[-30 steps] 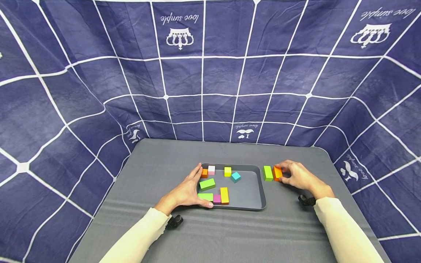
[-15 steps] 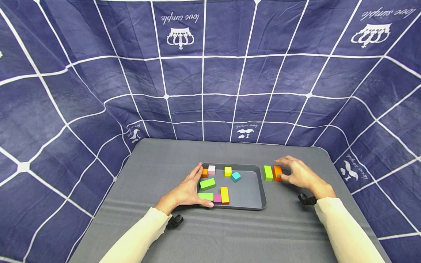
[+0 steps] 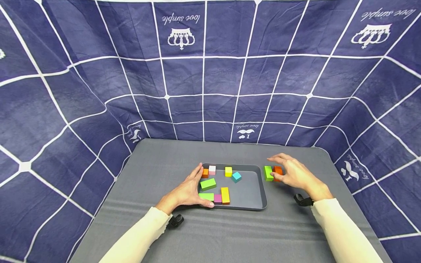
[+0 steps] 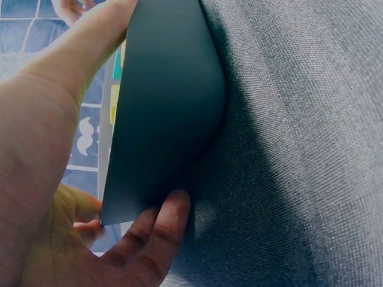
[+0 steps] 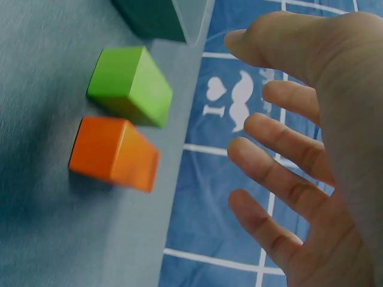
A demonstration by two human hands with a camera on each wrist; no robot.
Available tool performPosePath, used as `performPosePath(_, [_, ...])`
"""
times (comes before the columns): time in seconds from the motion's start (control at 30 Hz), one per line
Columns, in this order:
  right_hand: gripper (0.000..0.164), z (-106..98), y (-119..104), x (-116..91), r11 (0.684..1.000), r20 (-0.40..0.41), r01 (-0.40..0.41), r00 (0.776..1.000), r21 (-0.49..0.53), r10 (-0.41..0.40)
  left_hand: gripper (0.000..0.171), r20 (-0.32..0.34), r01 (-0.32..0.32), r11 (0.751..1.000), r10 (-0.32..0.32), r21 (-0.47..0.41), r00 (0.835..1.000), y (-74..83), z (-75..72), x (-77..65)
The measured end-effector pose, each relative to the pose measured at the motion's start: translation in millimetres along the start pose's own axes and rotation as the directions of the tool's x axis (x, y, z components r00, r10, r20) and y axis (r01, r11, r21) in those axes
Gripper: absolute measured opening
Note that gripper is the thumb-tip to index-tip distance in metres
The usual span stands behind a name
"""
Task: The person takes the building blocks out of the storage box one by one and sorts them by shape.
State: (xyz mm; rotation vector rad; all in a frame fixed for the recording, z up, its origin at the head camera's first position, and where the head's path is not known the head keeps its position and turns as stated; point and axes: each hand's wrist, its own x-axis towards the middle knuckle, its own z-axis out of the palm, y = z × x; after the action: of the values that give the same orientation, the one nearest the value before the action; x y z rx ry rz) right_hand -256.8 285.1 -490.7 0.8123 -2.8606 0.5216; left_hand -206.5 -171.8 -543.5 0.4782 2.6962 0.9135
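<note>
My left hand (image 3: 185, 191) holds the left end of the grey tray (image 3: 248, 209), thumb at the near edge and fingers at the far left corner. In the left wrist view, fingertips touch the tray's outer wall (image 4: 164, 101). My right hand (image 3: 296, 174) hovers with spread fingers over a light green block (image 3: 268, 171) and an orange block (image 3: 278, 169), partly hiding both. The right wrist view shows the green block (image 5: 128, 84) and orange block (image 5: 111, 149) standing side by side on the table, apart from the hand.
Inside the tray are a yellow cube (image 3: 228, 171), a blue cube (image 3: 236, 177), a pink cube (image 3: 212, 170), an orange block (image 3: 205, 173), green blocks (image 3: 208, 184), a purple block (image 3: 217, 198) and a yellow-orange block (image 3: 225, 195). A blue gridded cloth (image 3: 223, 76) surrounds the grey table (image 3: 230, 237).
My right hand has let go of the orange block beside the green one, opened its fingers, lifted and shifted left over the green block. My left hand stays at the tray.
</note>
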Motion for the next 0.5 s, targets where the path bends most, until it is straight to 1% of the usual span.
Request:
performPosePath(0.17, [0.055, 5, -12, 2, 0.999, -0.003, 0.042, 0.999, -0.012, -0.042, 0.160, 0.010, 0.006, 1.000, -0.006, -0.007, 1.000, 0.4, 1.3, 0.4])
performPosePath(0.33, [0.056, 12, -26, 5, 0.995, -0.012, 0.096, 0.995, -0.040, -0.097, 0.160, 0.002, -0.002, 1.000, 0.002, -0.007, 1.000, -1.2, 1.5, 0.6])
performPosePath(0.5, [0.057, 16, -40, 7, 0.992, 0.020, 0.109, 0.994, -0.065, -0.108, 0.160, 0.005, 0.005, 1.000, -0.005, -0.019, 1.000, -1.3, 2.1, 1.1])
